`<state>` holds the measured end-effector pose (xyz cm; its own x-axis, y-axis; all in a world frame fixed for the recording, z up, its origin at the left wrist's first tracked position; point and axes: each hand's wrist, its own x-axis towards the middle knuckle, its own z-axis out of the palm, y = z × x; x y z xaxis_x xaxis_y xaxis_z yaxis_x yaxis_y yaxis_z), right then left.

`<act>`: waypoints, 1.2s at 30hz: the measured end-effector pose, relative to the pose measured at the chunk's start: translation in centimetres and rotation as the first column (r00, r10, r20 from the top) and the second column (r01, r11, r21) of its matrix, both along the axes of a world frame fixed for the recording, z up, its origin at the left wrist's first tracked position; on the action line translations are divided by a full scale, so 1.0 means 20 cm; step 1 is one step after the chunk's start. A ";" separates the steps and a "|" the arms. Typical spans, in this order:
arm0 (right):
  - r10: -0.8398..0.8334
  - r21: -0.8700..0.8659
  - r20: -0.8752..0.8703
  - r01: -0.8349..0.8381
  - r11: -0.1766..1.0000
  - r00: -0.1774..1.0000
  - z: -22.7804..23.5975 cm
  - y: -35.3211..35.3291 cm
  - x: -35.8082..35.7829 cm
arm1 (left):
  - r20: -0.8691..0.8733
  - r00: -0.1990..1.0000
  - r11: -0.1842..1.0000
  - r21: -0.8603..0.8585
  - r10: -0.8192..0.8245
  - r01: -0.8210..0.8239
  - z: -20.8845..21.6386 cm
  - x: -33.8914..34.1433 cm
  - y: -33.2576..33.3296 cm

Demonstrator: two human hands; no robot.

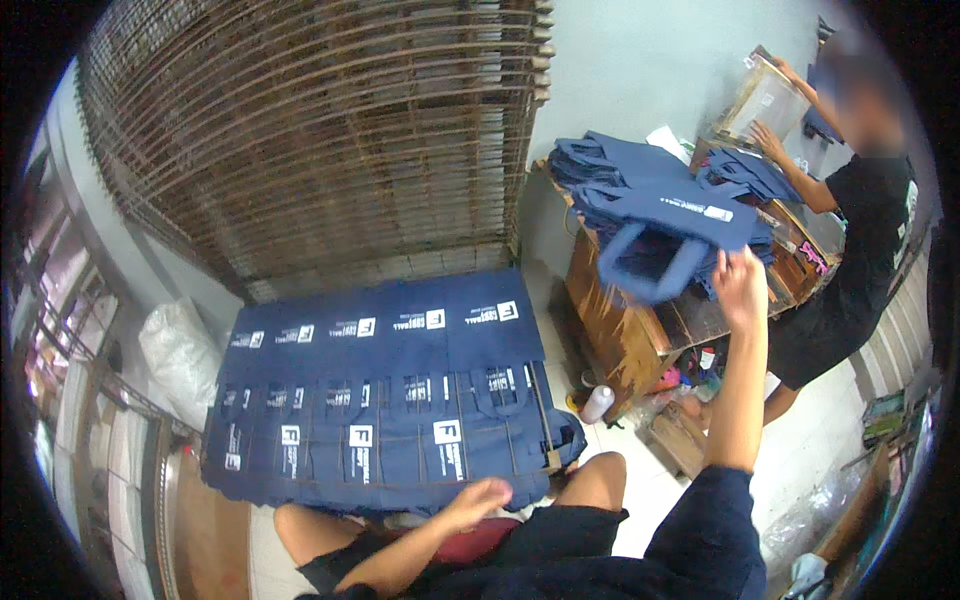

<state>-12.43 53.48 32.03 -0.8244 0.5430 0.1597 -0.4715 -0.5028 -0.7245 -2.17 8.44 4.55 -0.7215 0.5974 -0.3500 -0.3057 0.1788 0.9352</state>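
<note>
My right hand (pixel 740 288) is stretched out to the right, fingers closed on the edge of a navy cloth tote bag (pixel 665 207). White print shows on this bag, and its loop handle hangs below, slightly blurred. Under and behind it lies a pile of similar navy bags (pixel 600 155) on a worn wooden table (pixel 597 300). Low in front of my body, my left hand (pixel 478 503) holds nothing, its fingers loosely extended. It is nearest to the front edge of a wire rack (pixel 400 487) covered with rows of printed navy bags (pixel 385 300).
A tall stack of wire racks (pixel 320 130) rises behind the bags. Across the table, a co-worker (pixel 860 230) handles a framed screen (pixel 765 100). A white bottle (pixel 597 403) stands on the floor by the table. A translucent plastic sack (pixel 178 350) lies at left.
</note>
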 end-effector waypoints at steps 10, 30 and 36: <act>0.065 0.256 0.238 -0.127 0.958 0.969 -0.48 -0.76 0.94 | 0.189 0.934 0.670 0.740 -0.302 0.067 0.66 -0.54 0.60; 0.704 0.052 0.631 -0.923 0.380 0.326 -0.75 -2.33 0.34 | -0.050 0.723 0.712 0.236 0.689 -0.662 0.48 -0.06 -1.48; 0.760 0.221 0.574 -0.952 0.213 0.304 -0.89 -3.11 0.00 | -0.130 0.556 0.569 0.110 0.821 -0.815 0.58 -0.16 -2.21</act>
